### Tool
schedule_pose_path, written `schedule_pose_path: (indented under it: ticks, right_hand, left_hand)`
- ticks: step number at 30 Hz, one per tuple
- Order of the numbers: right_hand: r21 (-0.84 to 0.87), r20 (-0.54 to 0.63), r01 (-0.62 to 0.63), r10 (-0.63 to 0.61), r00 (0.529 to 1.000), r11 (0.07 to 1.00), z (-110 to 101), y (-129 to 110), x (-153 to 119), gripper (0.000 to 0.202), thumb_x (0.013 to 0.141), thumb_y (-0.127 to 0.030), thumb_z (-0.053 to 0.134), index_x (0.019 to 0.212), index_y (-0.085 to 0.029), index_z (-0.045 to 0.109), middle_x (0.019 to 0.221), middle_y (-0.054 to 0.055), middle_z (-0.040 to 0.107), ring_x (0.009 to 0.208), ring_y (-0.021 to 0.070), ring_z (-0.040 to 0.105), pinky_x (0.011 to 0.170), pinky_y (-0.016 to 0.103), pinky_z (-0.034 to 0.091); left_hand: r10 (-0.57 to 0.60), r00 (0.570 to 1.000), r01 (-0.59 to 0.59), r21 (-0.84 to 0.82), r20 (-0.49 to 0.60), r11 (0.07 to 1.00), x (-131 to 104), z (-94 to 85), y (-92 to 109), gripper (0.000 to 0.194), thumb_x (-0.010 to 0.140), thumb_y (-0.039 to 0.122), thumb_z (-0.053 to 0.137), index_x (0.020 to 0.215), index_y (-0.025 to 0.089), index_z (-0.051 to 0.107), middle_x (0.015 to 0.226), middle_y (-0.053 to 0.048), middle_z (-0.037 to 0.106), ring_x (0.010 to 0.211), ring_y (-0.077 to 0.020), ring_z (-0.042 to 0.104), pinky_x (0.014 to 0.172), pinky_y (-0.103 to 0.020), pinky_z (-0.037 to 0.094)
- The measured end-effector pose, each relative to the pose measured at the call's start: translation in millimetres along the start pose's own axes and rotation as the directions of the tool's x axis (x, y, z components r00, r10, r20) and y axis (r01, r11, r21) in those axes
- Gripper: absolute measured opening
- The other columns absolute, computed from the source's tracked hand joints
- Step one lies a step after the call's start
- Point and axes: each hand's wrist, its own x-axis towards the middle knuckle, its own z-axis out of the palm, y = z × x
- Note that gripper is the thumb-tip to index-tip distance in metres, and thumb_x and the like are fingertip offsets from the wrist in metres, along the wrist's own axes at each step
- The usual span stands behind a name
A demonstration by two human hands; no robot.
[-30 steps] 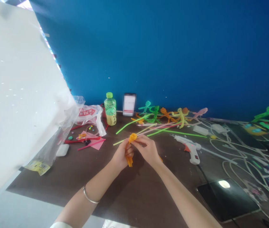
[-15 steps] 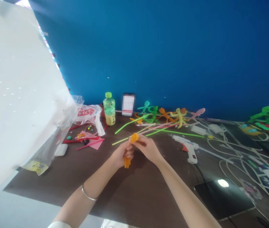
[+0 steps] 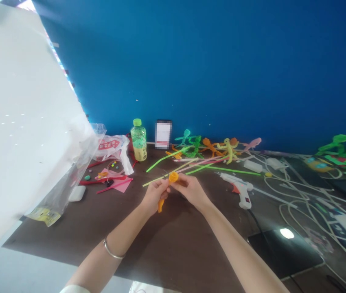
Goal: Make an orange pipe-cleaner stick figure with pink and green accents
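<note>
Over the table's middle, my left hand [image 3: 154, 196] is closed around an orange pipe-cleaner piece [image 3: 173, 177]. Its coiled, rounded top sticks out above the fingers, and a narrow orange end hangs out below. The stretch between lies hidden in the hand. My right hand [image 3: 193, 192] pinches the coiled top from the right with thumb and fingers. Just behind the hands lie loose green pipe cleaners [image 3: 228, 170]. Farther back stand pipe-cleaner figures, among them a yellow one [image 3: 229, 150], an orange one [image 3: 211, 147] and a green one [image 3: 195, 146].
A glue gun [image 3: 240, 190] lies to the right, near tangled white cables [image 3: 295, 211] and a dark tablet-like slab [image 3: 285, 252]. A drink bottle [image 3: 139, 140] and a phone [image 3: 163, 134] stand at the back. Leftward are pink sheets [image 3: 121, 185], a white case [image 3: 77, 193] and plastic bags [image 3: 112, 146].
The orange piece has turned in my hands: its lower end now looks narrower and the coiled top faces differently. My left fingers have shifted slightly; both hands stay together.
</note>
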Motion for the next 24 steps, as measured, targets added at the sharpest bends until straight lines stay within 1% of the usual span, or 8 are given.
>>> schedule_pose_path:
  ticks: [4, 7, 9, 12, 15, 18, 21, 24]
  right_hand:
    - [0.1, -0.113, -0.035, 0.046, 0.993, 0.994, 7.2, 7.1, -2.5, 0.022, 0.064, -0.036, 0.068, 0.074, -0.016, 0.066, 0.079, 0.004, 0.066, 0.08, 0.0189, 0.06, 0.078, 0.033, 0.045]
    - [0.18, -0.127, -0.063, 0.087, 0.988, 0.982, 10.1, 12.0, -2.6, 0.021, 0.062, -0.035, 0.07, 0.067, -0.015, 0.066, 0.072, 0.002, 0.066, 0.073, 0.0164, 0.059, 0.077, 0.031, 0.044]
    - [0.235, -0.08, -0.087, 0.108, 0.991, 0.968, 9.5, 13.6, -1.7, 0.021, 0.062, -0.035, 0.071, 0.065, -0.015, 0.065, 0.067, 0.001, 0.065, 0.069, 0.0151, 0.058, 0.073, 0.03, 0.044]
    - [0.29, 0.051, -0.12, 0.11, 0.993, 0.949, 6.1, 13.9, 0.5, 0.022, 0.063, -0.036, 0.07, 0.064, -0.014, 0.064, 0.063, 0.001, 0.064, 0.066, 0.0149, 0.058, 0.07, 0.03, 0.045]
    - [0.305, 0.147, -0.151, 0.11, 0.983, 0.94, 2.2, 13.9, 2.4, 0.022, 0.063, -0.034, 0.07, 0.07, -0.014, 0.065, 0.068, 0.002, 0.066, 0.069, 0.0154, 0.06, 0.071, 0.03, 0.045]
    - [0.312, 0.184, -0.154, 0.099, 0.978, 0.937, -0.5, 14.9, 2.7, 0.022, 0.064, -0.033, 0.071, 0.075, -0.014, 0.066, 0.073, 0.002, 0.067, 0.071, 0.015, 0.06, 0.073, 0.03, 0.045]
    - [0.303, 0.219, -0.138, 0.072, 0.973, 0.943, -1.6, 16.2, 1.1, 0.022, 0.066, -0.033, 0.069, 0.078, -0.015, 0.066, 0.076, 0.002, 0.067, 0.073, 0.0148, 0.061, 0.075, 0.03, 0.045]
    - [0.274, 0.2, -0.118, 0.063, 0.978, 0.955, -2.3, 16.2, -0.7, 0.024, 0.066, -0.036, 0.068, 0.077, -0.015, 0.066, 0.077, 0.003, 0.067, 0.072, 0.0155, 0.061, 0.073, 0.03, 0.046]
  left_hand:
    - [0.044, 0.999, -0.044, 0.004, -0.017, 0.999, -1.8, 2.6, 0.6, 0.037, 0.065, 0.043, 0.066, 0.054, 0.012, 0.051, 0.04, 0.008, 0.031, 0.034, 0.0006, 0.021, 0.035, -0.014, 0.016]
    - [0.036, 0.999, -0.036, -0.005, 0.01, 0.999, -2.5, 2.5, 0.6, 0.038, 0.066, 0.045, 0.065, 0.054, 0.012, 0.05, 0.039, 0.008, 0.03, 0.034, 0.0004, 0.02, 0.035, -0.014, 0.016]
    - [0.02, 0.999, -0.019, -0.018, 0.044, 1.0, -2.8, 2.0, 0.3, 0.039, 0.067, 0.045, 0.064, 0.053, 0.012, 0.048, 0.04, 0.008, 0.031, 0.034, 0.0006, 0.021, 0.035, -0.014, 0.016]
    - [-0.022, 0.994, 0.029, -0.063, 0.105, 0.998, -2.9, 1.1, -0.1, 0.039, 0.068, 0.043, 0.065, 0.054, 0.012, 0.047, 0.043, 0.007, 0.035, 0.034, 0.0012, 0.022, 0.035, -0.014, 0.017]
    - [-0.1, 0.981, 0.12, -0.117, 0.164, 0.986, -2.9, 0.2, 0.6, 0.038, 0.067, 0.041, 0.067, 0.055, 0.012, 0.045, 0.044, 0.007, 0.034, 0.033, 0.0015, 0.02, 0.035, -0.013, 0.016]
    - [-0.158, 0.965, 0.193, -0.155, 0.211, 0.969, -3.9, 0.1, 2.7, 0.035, 0.066, 0.039, 0.068, 0.059, 0.012, 0.046, 0.045, 0.008, 0.034, 0.032, 0.0018, 0.019, 0.034, -0.013, 0.015]
    - [-0.193, 0.953, 0.236, -0.172, 0.232, 0.956, -5.7, 1.0, 4.1, 0.032, 0.066, 0.035, 0.069, 0.062, 0.012, 0.048, 0.047, 0.007, 0.036, 0.033, 0.0018, 0.02, 0.034, -0.013, 0.015]
    - [-0.228, 0.946, 0.27, -0.168, 0.23, 0.948, -6.6, 2.3, 3.0, 0.031, 0.065, 0.034, 0.07, 0.061, 0.012, 0.048, 0.047, 0.007, 0.037, 0.034, 0.0014, 0.022, 0.034, -0.013, 0.018]
